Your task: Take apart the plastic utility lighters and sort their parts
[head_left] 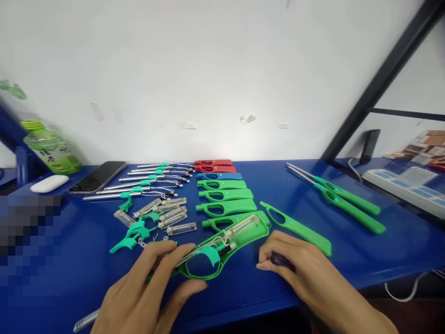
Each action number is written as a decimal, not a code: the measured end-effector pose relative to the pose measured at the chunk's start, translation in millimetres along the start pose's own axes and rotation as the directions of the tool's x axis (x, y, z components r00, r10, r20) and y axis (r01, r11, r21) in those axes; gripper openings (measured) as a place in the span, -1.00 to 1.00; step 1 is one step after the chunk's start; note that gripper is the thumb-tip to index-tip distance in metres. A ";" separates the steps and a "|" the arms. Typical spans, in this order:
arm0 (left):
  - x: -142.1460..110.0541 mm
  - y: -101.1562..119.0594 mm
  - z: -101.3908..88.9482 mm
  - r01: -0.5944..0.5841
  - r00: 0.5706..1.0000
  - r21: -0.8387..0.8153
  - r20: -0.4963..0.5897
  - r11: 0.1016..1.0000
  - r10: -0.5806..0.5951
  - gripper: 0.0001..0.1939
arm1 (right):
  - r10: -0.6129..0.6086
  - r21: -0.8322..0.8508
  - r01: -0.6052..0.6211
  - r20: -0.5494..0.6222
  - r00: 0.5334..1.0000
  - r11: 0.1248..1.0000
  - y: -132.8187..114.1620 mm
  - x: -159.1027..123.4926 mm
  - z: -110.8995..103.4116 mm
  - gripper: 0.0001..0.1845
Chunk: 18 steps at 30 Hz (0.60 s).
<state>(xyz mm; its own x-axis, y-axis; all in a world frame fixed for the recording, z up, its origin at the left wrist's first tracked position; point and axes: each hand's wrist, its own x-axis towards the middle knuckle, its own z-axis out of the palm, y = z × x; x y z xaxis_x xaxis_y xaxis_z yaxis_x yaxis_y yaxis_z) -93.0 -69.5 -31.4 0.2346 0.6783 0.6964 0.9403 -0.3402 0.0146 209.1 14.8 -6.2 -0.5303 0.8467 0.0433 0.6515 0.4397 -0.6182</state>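
My left hand point(149, 283) grips the front end of an opened green lighter shell point(255, 232), low over the blue table. Inside the shell lie a clear fuel tank point(241, 227), white wires and a teal trigger point(211, 254). A metal tube runs from the shell beneath my left fingers, its silver end point(86, 320) sticking out behind the hand. To the right, my right hand point(295, 260) is closed around a tool with a dark purple handle point(282, 261); its working end is hidden. Just beyond that hand lies a loose green shell half point(299, 227).
Green, blue and red shell halves point(225, 195) form a column ahead. Metal tubes with wires point(139, 188), clear tanks point(181, 228) and teal triggers point(130, 236) lie left. Two closed green lighters point(351, 204) rest right. A phone point(99, 177), white case point(49, 183) and bottle point(52, 148) stand back left.
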 end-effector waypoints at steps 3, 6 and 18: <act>7.0 -12.9 -10.3 0.063 0.998 -0.011 -0.010 0.998 -0.064 -0.54 | -0.070 0.021 0.069 0.053 0.996 0.997 -12.1 6.1 3.4 -0.80; 10.1 -25.8 -20.0 0.181 0.983 0.001 -0.037 0.984 -0.181 -0.55 | -0.168 0.037 0.166 0.061 0.984 0.985 -32.7 20.5 6.3 -0.72; 4.2 -32.6 -28.8 0.215 0.975 0.030 -0.067 0.976 -0.213 -0.56 | -0.257 -0.050 0.252 -0.243 0.935 0.966 -48.1 25.6 5.9 -0.75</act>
<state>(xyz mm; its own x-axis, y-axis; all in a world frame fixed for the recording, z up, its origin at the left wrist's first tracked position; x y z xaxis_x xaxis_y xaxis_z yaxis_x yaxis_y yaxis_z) -129.8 -74.3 -8.3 0.0120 0.6898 0.7239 0.9756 -0.1668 0.1427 160.9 13.5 20.0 -0.5313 0.7521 0.3900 0.5234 0.6534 -0.5470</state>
